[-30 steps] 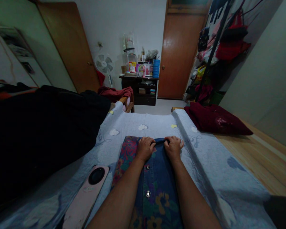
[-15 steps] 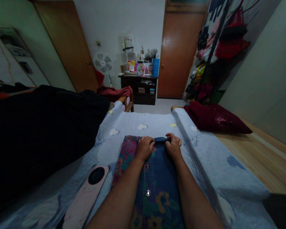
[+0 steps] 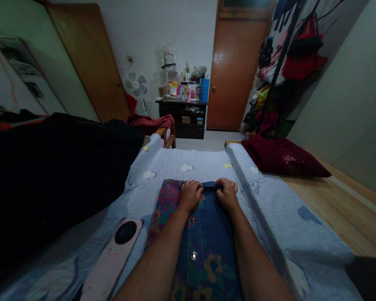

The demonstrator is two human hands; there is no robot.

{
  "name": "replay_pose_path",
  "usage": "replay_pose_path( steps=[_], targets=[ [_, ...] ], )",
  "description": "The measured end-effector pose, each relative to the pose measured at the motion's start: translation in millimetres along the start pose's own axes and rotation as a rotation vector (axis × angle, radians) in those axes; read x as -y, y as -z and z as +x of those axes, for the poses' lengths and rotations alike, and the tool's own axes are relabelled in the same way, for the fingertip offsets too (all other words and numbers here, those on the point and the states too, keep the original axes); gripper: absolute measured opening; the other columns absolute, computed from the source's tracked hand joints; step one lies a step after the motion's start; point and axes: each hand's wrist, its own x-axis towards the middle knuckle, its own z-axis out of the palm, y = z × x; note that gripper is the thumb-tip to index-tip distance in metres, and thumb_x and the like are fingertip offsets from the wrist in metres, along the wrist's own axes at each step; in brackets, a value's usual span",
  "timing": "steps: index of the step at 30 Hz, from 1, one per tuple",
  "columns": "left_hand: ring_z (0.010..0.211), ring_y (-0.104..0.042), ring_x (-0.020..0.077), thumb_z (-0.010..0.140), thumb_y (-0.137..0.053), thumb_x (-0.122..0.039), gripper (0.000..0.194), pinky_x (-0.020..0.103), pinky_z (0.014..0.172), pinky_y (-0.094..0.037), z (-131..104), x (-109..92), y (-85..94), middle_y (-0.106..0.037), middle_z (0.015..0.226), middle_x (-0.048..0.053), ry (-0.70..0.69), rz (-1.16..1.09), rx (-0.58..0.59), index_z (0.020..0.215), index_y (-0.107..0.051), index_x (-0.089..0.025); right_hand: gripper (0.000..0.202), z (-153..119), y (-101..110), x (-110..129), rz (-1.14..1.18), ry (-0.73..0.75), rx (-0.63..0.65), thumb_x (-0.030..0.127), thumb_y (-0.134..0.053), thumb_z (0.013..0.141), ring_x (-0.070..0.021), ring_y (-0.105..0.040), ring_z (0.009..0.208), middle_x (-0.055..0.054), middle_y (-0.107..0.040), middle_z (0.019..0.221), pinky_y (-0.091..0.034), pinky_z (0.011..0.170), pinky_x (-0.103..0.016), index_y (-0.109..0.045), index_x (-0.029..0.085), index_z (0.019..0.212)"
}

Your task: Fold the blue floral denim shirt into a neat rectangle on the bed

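Observation:
A floral denim shirt (image 3: 203, 234) with metal buttons lies folded on the bed in front of me, its collar (image 3: 209, 185) at the far end. My left hand (image 3: 190, 194) is closed on the left part of the collar, fingers curled over the edge. At the collar's right end my right hand (image 3: 227, 192) pinches the fabric between thumb and fingers. Both forearms lie over the shirt's sides and cover part of it. To the left of the shirt rests a pink phone (image 3: 115, 255) with a round black camera patch.
Dark clothing (image 3: 59, 179) is heaped on the left of the bed (image 3: 207, 161). A folded maroon garment (image 3: 285, 156) lies at the right on a wooden board (image 3: 341, 196). Beyond the bed stand a dark cabinet (image 3: 172, 113), a fan (image 3: 135, 85) and a closed door (image 3: 238, 71).
My right hand has moved slightly left and lower, its fingers now curled down over the collar instead of raised. My left hand stays in place on the collar.

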Motion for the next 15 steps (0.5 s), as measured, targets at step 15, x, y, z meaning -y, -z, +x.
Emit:
replay_pose_path(
  steps=[15],
  targets=[
    [0.098,-0.054,0.0208,0.089,-0.059,-0.024,0.006,0.034,0.090,-0.038,1.1,2.8,-2.4,-0.067,0.095,0.002,-0.017,-0.011,-0.002,0.087,-0.065,-0.022,0.018,2.1,2.8,-3.9,-0.048,-0.025,-0.033,0.021,-0.056,0.082,-0.0239,-0.045,0.105,-0.002,-0.064,0.095,-0.017,0.101,-0.042,-0.072,0.027,0.089]
  ],
)
